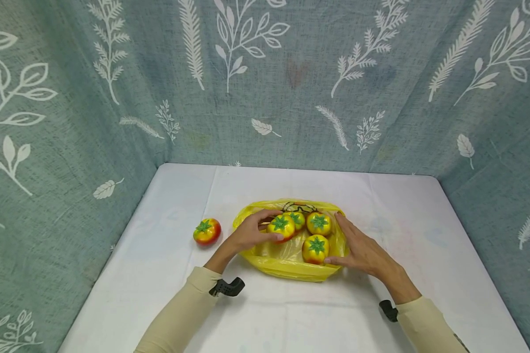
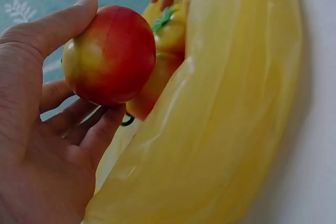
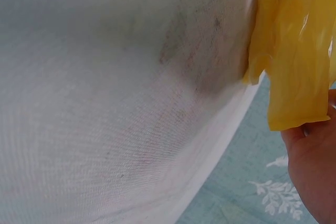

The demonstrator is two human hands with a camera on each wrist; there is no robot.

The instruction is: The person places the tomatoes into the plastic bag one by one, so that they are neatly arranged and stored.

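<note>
In the head view my left hand (image 1: 252,230) holds a red-and-yellow toy tomato (image 1: 281,226) with a green leafy top, over the mouth of a yellow plastic bag (image 1: 287,271). The left wrist view shows this tomato (image 2: 111,56) between thumb and fingertips, with another tomato (image 2: 172,35) close behind it. Three more tomatoes, such as the near one (image 1: 315,249), sit in the bag. My right hand (image 1: 365,250) spreads its straight fingers and thumb at the bag's right rim. In the right wrist view the bag's edge (image 3: 299,98) hides part of that hand.
Another toy tomato (image 1: 207,232) lies on the white-covered table (image 1: 335,314), left of the bag. A blue-green leaf-patterned curtain (image 1: 291,113) encloses the table's back and sides. Both forearms wear beige sleeves (image 1: 183,306) and dark wrist mounts (image 1: 227,287).
</note>
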